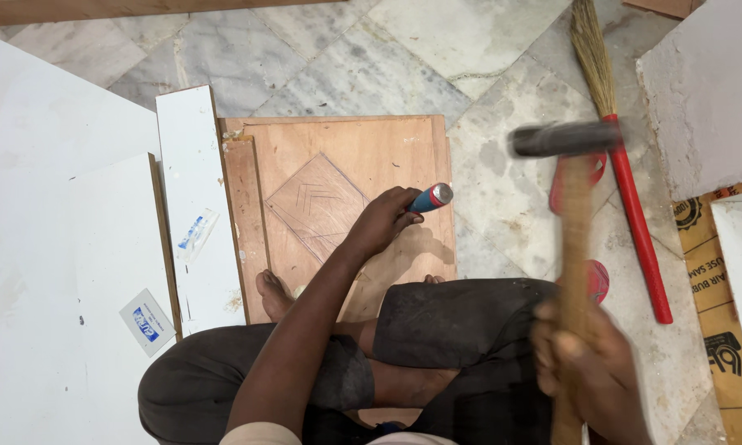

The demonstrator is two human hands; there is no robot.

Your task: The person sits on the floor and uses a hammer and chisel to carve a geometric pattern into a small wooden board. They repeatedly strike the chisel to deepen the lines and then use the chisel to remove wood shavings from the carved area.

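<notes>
My left hand (379, 224) is wrapped around a chisel (431, 198) with a red and blue handle and a metal cap, held over a brown plywood board (371, 156). The board bears a pencilled diamond (317, 203) with chevron marks inside. Raised at the right, my right hand (589, 363) grips the wooden shaft of a hammer (564, 138); its dark head is blurred above the floor. I sit cross-legged on the board with a bare foot (272, 292) on it.
White laminated panels (66, 247) lie at the left, one narrow strip (191, 181) beside the plywood. A broom with a red handle (634, 214) lies on the marble floor at the right. Red sandals (595, 169), a grey slab (709, 91) and cardboard (721, 305) are near it.
</notes>
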